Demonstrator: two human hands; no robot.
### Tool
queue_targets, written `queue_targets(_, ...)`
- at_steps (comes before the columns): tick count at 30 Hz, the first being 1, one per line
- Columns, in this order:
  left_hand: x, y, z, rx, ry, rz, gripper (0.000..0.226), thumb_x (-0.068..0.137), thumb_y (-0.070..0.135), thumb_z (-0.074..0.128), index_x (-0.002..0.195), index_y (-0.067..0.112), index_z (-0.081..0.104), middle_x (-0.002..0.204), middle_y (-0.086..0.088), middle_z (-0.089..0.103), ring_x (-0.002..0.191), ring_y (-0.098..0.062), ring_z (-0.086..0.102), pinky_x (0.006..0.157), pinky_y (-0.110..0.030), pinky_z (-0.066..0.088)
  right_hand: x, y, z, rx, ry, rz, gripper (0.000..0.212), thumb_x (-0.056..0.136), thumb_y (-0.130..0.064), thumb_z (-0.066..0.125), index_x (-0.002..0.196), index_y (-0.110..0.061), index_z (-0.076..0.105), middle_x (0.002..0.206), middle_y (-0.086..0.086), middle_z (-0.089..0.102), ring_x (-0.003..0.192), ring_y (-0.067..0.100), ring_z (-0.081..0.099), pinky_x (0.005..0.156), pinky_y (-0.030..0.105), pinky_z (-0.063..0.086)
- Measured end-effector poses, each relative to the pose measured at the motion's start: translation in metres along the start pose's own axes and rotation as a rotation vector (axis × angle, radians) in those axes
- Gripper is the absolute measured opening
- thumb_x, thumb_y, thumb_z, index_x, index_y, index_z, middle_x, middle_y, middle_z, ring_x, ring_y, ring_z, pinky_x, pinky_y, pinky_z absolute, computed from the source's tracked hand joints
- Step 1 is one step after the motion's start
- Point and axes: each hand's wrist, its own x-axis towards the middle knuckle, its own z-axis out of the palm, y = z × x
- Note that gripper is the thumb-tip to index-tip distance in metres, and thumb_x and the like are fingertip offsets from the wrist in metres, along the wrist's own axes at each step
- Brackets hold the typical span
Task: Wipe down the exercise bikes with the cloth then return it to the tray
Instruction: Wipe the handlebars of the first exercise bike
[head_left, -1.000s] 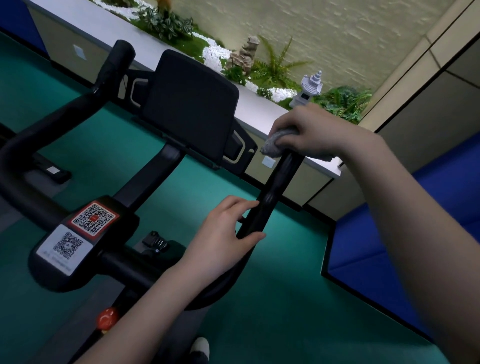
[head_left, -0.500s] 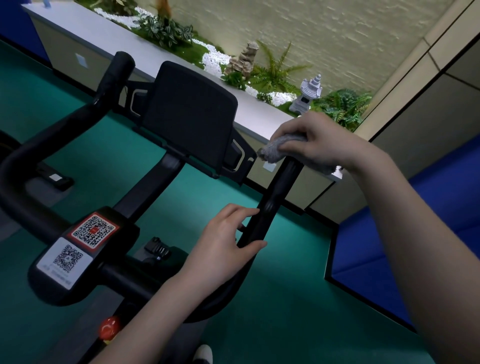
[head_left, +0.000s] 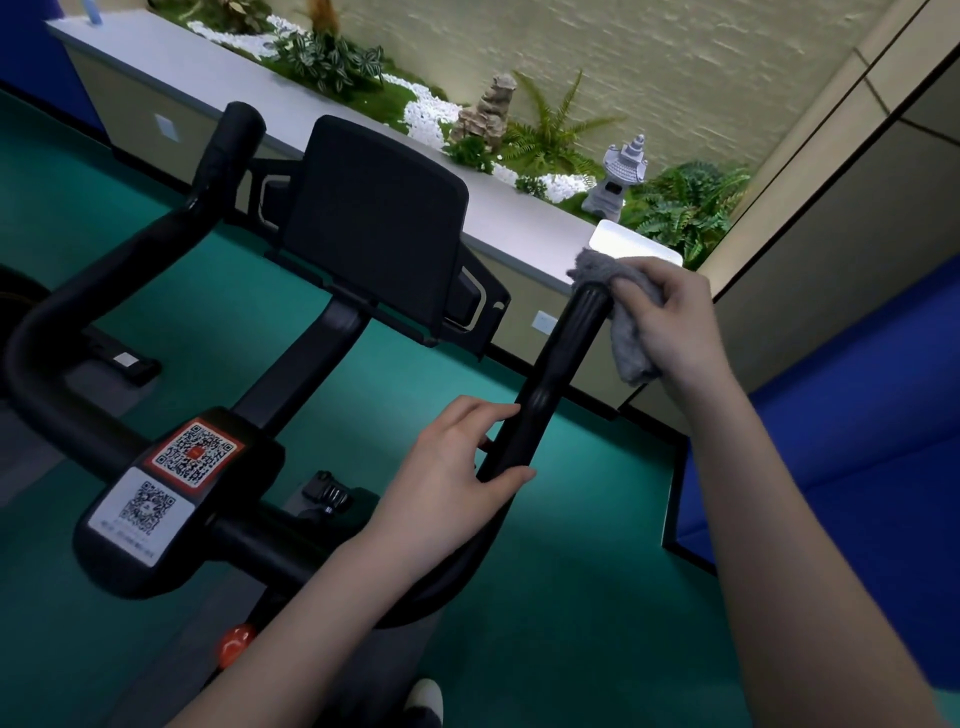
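A black exercise bike fills the left and middle of the view, with a dark screen (head_left: 376, 223) and a QR-code panel (head_left: 171, 478) on its stem. My left hand (head_left: 452, 483) grips the lower part of the right handlebar (head_left: 561, 364). My right hand (head_left: 670, 322) holds a grey cloth (head_left: 626, 343) against the right side of that handlebar's tip. A white tray (head_left: 631, 241) lies on the ledge just behind the cloth. The left handlebar (head_left: 218, 150) stands free.
A grey ledge (head_left: 291, 119) with plants, white pebbles and a stone lantern (head_left: 618, 176) runs behind the bike. A blue padded block (head_left: 841, 441) stands at the right. The floor (head_left: 571, 597) is teal, and a shoe tip (head_left: 426, 696) shows at the bottom.
My right hand has slid with the cloth off the top of the handlebar tip to its right side, uncovering the tip and the white tray. My left hand has kept its grip.
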Motion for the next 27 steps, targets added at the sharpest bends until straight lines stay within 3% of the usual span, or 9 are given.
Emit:
queue_targets(5, -0.002, 0.004, -0.005, 0.052, -0.042, 0.014, 0.054, 0.081, 0.045, 0.066, 0.13, 0.03, 0.05, 0.114, 0.02, 0.048, 0.099, 0.0, 0.05, 0.086, -0.022, 0.046, -0.041, 0.015, -0.002, 0.087, 0.063, 0.091, 0.019, 0.092, -0.002, 0.056, 0.094, -0.018, 0.066, 0.08, -0.009, 0.064, 0.074, 0.001, 0.058, 0.069, 0.018, 0.045)
queue_targets(10, -0.011, 0.008, -0.018, 0.165, -0.061, 0.054, 0.054, 0.086, 0.047, 0.058, 0.135, 0.025, 0.047, 0.122, 0.012, 0.048, 0.109, -0.01, 0.051, 0.093, -0.032, 0.045, -0.095, 0.013, -0.002, 0.036, 0.128, 0.144, 0.016, 0.091, -0.008, 0.059, 0.099, -0.018, 0.069, 0.091, -0.003, 0.069, 0.09, 0.016, 0.064, 0.08, 0.035, 0.051)
queue_targets(14, -0.03, 0.01, -0.032, 0.25, -0.067, 0.121, 0.053, 0.089, 0.043, 0.058, 0.135, 0.02, 0.047, 0.125, 0.007, 0.05, 0.114, -0.013, 0.05, 0.096, -0.033, 0.044, -0.147, 0.006, 0.01, 0.002, 0.159, 0.209, 0.014, 0.091, -0.006, 0.06, 0.097, -0.015, 0.069, 0.092, -0.003, 0.07, 0.089, 0.014, 0.064, 0.082, 0.037, 0.051)
queue_targets(19, -0.056, 0.018, -0.046, 0.367, -0.1, 0.25, 0.051, 0.09, 0.038, 0.058, 0.134, 0.012, 0.049, 0.128, -0.002, 0.052, 0.118, -0.022, 0.048, 0.099, -0.039, 0.041, -0.221, -0.001, 0.028, -0.019, 0.242, 0.327, 0.014, 0.091, -0.008, 0.061, 0.098, -0.017, 0.067, 0.093, -0.005, 0.07, 0.084, 0.003, 0.062, 0.078, 0.027, 0.049)
queue_targets(24, -0.084, 0.029, -0.033, 0.353, -0.118, 0.429, 0.045, 0.088, 0.03, 0.061, 0.125, 0.005, 0.057, 0.123, -0.009, 0.057, 0.116, -0.027, 0.052, 0.096, -0.044, 0.044, -0.282, -0.001, 0.035, -0.023, 0.357, 0.428, 0.014, 0.091, -0.008, 0.06, 0.098, -0.018, 0.067, 0.092, -0.003, 0.07, 0.09, 0.017, 0.066, 0.083, 0.035, 0.051)
queue_targets(27, -0.101, 0.032, -0.016, 0.388, -0.189, 0.492, 0.044, 0.088, 0.031, 0.062, 0.125, 0.007, 0.058, 0.123, -0.008, 0.058, 0.117, -0.026, 0.053, 0.096, -0.042, 0.045, -0.302, 0.0, 0.033, -0.04, 0.372, 0.455, 0.017, 0.09, -0.008, 0.06, 0.097, -0.021, 0.067, 0.091, -0.006, 0.071, 0.09, 0.017, 0.066, 0.085, 0.04, 0.052)
